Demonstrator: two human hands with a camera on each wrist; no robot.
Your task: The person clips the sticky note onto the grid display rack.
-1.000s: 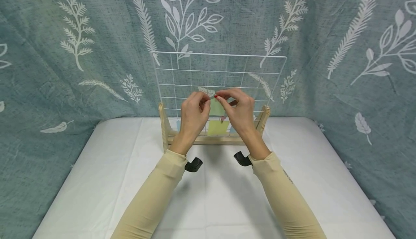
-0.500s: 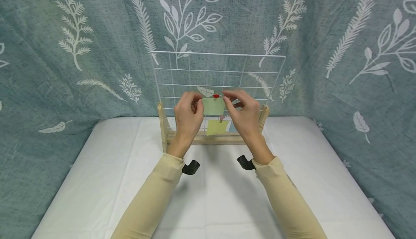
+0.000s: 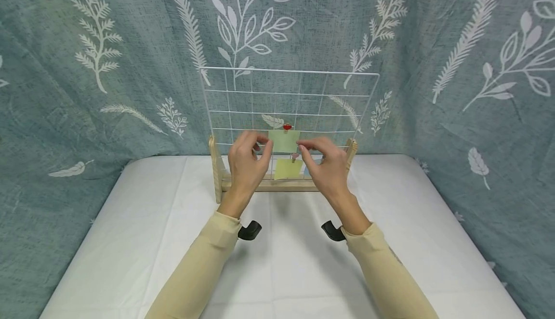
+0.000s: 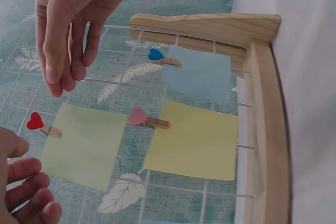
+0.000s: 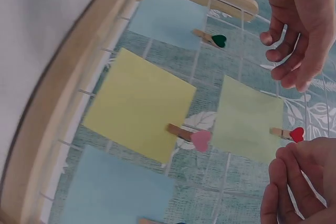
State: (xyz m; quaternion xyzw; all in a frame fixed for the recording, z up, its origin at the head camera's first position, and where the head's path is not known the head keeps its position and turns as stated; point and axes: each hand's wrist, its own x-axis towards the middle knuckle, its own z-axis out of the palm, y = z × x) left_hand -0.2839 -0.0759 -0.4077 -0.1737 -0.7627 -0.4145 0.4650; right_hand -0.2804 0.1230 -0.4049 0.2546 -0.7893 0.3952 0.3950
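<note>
A pale green paper note (image 3: 284, 141) hangs on the white wire grid (image 3: 277, 94), held at its top edge by a small wooden clothespin with a red heart (image 4: 35, 121). My left hand (image 3: 250, 160) is at the note's left side, fingers loosely bent and holding nothing. On the other side, my right hand (image 3: 327, 165) has its thumb and fingertips close to the note's right edge, also with nothing in it. Both hands show apart from the paper in the left wrist view. Below hangs a yellow note (image 4: 194, 140) on a pink-heart clothespin (image 5: 191, 137).
Blue notes flank the yellow one: one (image 5: 168, 18) with a green-heart clothespin, another (image 4: 198, 73) with a blue-heart one. A wooden stand (image 3: 277, 185) holds the grid upright on a white-covered table (image 3: 130, 242). Patterned curtain (image 3: 151, 68) hangs behind.
My hands were together at the red-heart clothespin. They have since parted to either side and lowered a little, leaving the green note hanging from it.
</note>
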